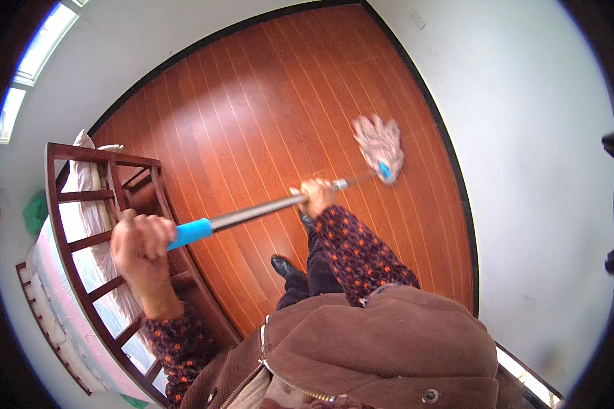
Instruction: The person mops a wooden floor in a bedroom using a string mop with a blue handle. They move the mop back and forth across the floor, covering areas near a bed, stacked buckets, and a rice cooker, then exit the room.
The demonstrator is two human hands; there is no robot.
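A mop (256, 212) with a silver pole and a blue grip runs slantwise across the view in front of me. My left hand (142, 242) is wrapped round the end of the blue grip. Further down, my right hand (315, 197) closes round the silver pole. The mop head (378, 142), a fan of pale pinkish strands on a blue socket, lies on the wooden floor (252, 102) ahead and to the right. Its strands are slightly smeared by motion.
At left stands a dark wooden bed frame (89, 242) with pale bedding (54, 273) and a green bag-like thing (35, 215) beyond it. A white wall (525, 157) with a black skirting strip (450, 146) bounds the floor on the right. My black shoe (282, 266) is below the pole.
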